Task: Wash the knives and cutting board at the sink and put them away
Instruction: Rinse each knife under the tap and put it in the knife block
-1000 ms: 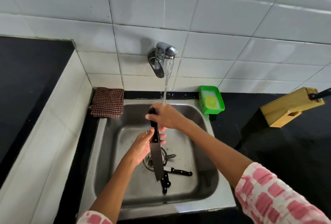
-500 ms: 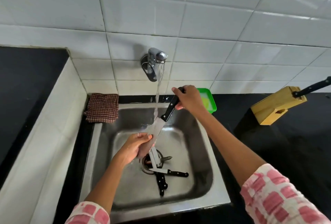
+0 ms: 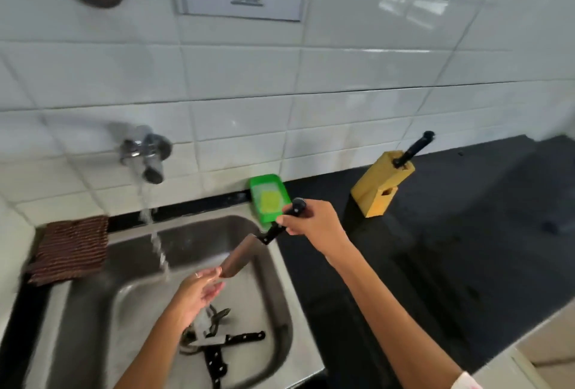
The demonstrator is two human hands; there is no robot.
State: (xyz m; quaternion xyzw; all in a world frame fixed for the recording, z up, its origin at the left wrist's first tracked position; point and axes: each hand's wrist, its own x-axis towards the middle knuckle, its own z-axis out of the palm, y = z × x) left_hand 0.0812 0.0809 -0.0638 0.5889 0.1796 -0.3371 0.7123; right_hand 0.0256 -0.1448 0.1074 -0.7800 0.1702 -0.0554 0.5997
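My right hand grips the black handle of a large knife over the sink's right rim, blade slanting down to the left. My left hand is under the running water with relaxed fingers, its fingertips at the blade's tip. Other black-handled knives lie crossed on the bottom of the steel sink near the drain. A wooden knife block with one knife in it stands on the black counter to the right. No cutting board is in view.
The wall tap runs water into the sink. A green tray with a yellow sponge sits at the sink's back right corner. A brown checked cloth lies at the left rim. Black counter spreads to the right.
My right hand has carried the knife up and to the right, out of the water stream. My left hand slid off the blade to its tip. The view has swung upward and right.
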